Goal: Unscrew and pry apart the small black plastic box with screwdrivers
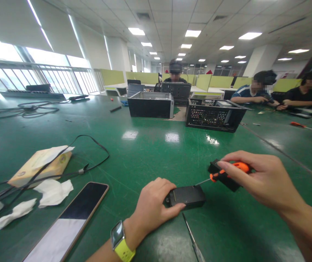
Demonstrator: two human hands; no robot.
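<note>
A small black box-shaped case (188,195) lies on the green table, gripped at its left end by my left hand (157,203), thumb on the near side and fingers on the far side. My right hand (256,174) is closed round the orange and black handle of a screwdriver (235,169). The screwdriver's thin shaft slants down to the left, its tip at the case's far right edge; whether it touches a screw is too small to tell. Behind the handle sits another black block-like part (230,182), partly hidden by my right hand. Below the case lies a slim metal tool (191,233).
At left lie a phone (71,214), torn white tissue (54,193), a yellow tissue pack (41,163) and black cables (101,160). Two open computer cases (151,105) (213,116) stand further back. Several people sit across the table; another screwdriver (299,124) lies at far right.
</note>
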